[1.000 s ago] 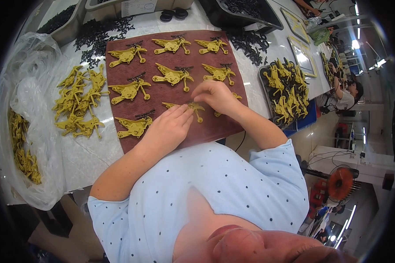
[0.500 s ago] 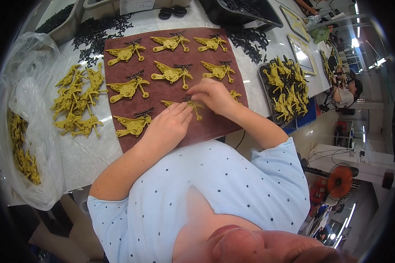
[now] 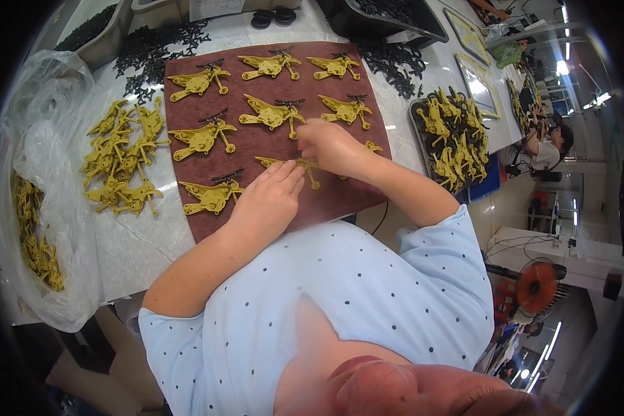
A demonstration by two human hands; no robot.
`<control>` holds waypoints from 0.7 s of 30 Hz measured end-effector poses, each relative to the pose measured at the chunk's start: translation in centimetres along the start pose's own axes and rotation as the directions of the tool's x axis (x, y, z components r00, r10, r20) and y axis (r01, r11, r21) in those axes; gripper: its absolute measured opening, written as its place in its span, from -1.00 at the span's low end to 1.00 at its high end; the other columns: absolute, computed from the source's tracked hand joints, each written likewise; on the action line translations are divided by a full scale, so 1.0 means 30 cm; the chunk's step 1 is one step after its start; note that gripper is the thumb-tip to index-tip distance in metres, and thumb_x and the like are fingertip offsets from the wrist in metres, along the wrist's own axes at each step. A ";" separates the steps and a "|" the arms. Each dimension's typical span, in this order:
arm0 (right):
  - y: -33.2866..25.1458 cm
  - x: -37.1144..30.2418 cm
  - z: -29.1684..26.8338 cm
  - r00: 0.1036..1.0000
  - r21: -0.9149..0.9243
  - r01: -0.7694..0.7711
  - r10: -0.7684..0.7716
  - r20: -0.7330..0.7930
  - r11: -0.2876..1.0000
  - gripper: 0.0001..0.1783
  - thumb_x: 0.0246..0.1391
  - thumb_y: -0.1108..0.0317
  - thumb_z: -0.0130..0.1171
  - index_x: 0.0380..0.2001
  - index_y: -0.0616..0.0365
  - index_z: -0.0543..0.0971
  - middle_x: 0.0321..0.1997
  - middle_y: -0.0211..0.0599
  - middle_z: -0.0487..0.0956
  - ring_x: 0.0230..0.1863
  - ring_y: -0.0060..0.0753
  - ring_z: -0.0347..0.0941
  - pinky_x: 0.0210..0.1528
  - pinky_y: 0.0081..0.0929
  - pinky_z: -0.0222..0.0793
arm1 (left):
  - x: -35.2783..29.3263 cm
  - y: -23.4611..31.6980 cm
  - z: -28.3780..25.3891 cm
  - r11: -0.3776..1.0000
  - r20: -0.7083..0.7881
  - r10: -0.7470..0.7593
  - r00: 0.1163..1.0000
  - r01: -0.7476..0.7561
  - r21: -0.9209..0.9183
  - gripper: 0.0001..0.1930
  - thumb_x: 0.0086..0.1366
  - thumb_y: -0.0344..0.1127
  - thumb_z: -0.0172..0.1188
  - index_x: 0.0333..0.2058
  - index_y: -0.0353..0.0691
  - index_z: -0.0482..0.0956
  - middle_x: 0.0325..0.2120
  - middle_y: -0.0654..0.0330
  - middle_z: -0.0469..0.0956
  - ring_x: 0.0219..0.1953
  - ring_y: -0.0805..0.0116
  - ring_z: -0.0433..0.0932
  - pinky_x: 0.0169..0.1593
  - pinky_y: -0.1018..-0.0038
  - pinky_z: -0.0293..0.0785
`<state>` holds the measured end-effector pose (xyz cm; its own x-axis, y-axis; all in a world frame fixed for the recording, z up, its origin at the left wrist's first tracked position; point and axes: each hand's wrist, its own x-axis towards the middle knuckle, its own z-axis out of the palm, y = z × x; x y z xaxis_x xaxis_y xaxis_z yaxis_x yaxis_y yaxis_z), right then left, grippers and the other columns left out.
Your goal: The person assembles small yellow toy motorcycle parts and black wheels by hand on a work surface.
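Note:
A brown mat [image 3: 326, 197] lies on the white table and carries several yellow plastic toy helicopters with black rotors. My left hand [image 3: 267, 201] rests flat on the mat's near edge, its fingertips pressing on one yellow helicopter [image 3: 284, 164]. My right hand [image 3: 333, 145] is curled over the same helicopter from the right and pinches its tail end. Another finished helicopter [image 3: 211, 196] lies just left of my left hand.
A loose heap of yellow parts [image 3: 125, 159] lies left of the mat, next to a clear plastic bag [image 3: 38, 201] with more. Black rotor pieces [image 3: 152, 48] are scattered at the far side. A dark tray of yellow helicopters [image 3: 454, 139] stands on the right. Another person [image 3: 548, 142] works far right.
Both hands have stayed on the same helicopter. My right hand has shifted slightly on it; the left hand's fingers have barely moved.

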<state>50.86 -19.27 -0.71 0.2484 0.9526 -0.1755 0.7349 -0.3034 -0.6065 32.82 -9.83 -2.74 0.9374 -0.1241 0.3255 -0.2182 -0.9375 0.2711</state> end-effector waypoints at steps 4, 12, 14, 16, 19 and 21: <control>0.020 0.015 -0.013 0.999 0.015 0.024 -0.024 0.046 1.000 -0.88 -0.14 0.58 0.18 -0.46 0.23 0.46 -0.36 -0.13 0.46 -0.25 -0.05 0.41 -0.22 -0.30 0.33 | 0.001 0.001 0.000 1.000 -0.001 0.001 1.000 -0.001 0.012 -0.67 0.08 -0.43 0.04 -0.16 -0.41 0.54 -0.05 0.07 0.50 0.08 0.20 0.41 0.19 0.34 0.28; -0.019 0.019 -0.062 0.983 0.080 -0.088 0.074 0.166 0.993 -0.78 -0.14 0.37 0.29 -0.47 0.26 0.49 -0.37 -0.17 0.46 -0.23 -0.19 0.42 -0.19 -0.34 0.30 | -0.002 0.004 0.010 0.999 -0.002 0.021 1.000 -0.021 -0.037 -0.66 0.06 -0.45 0.04 -0.17 -0.48 0.54 -0.05 0.01 0.49 0.09 0.15 0.40 0.20 0.32 0.26; -0.007 0.032 -0.058 0.979 0.084 -0.105 0.088 0.186 0.991 -0.79 -0.15 0.37 0.29 -0.49 0.26 0.49 -0.38 -0.17 0.47 -0.24 -0.18 0.42 -0.19 -0.34 0.30 | -0.002 0.005 0.012 0.999 -0.015 0.009 1.000 -0.009 -0.032 -0.67 0.07 -0.46 0.05 -0.17 -0.48 0.53 -0.06 0.01 0.49 0.08 0.15 0.40 0.20 0.32 0.26; 0.003 0.042 -0.053 0.976 0.085 -0.111 0.093 0.195 0.990 -0.78 -0.18 0.38 0.31 -0.54 0.26 0.49 -0.43 -0.19 0.47 -0.27 -0.18 0.42 -0.21 -0.34 0.31 | -0.001 0.002 0.014 0.999 -0.013 0.006 1.000 -0.007 -0.033 -0.67 0.07 -0.46 0.05 -0.17 -0.48 0.53 -0.06 0.01 0.50 0.08 0.15 0.40 0.20 0.32 0.26; 0.002 0.034 -0.047 0.986 0.080 -0.081 0.068 0.152 0.994 -0.79 -0.19 0.41 0.31 -0.55 0.26 0.48 -0.43 -0.18 0.47 -0.27 -0.18 0.42 -0.21 -0.35 0.31 | -0.002 0.003 0.015 0.999 -0.006 -0.007 1.000 0.007 -0.036 -0.67 0.08 -0.46 0.05 -0.17 -0.49 0.54 -0.06 0.01 0.50 0.08 0.15 0.40 0.20 0.32 0.25; 0.006 0.029 -0.032 0.991 0.083 -0.065 0.054 0.119 0.994 -0.80 -0.20 0.42 0.31 -0.55 0.26 0.48 -0.43 -0.19 0.47 -0.27 -0.18 0.42 -0.22 -0.36 0.30 | -0.002 0.006 0.012 0.999 0.004 -0.016 1.000 0.016 -0.041 -0.67 0.08 -0.46 0.05 -0.17 -0.49 0.54 -0.06 0.01 0.50 0.08 0.15 0.40 0.20 0.32 0.25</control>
<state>51.80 -18.51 -0.22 0.2111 0.9304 -0.2995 0.6626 -0.3615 -0.6560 32.82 -10.10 -3.06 0.9418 -0.1103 0.3175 -0.2140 -0.9251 0.3136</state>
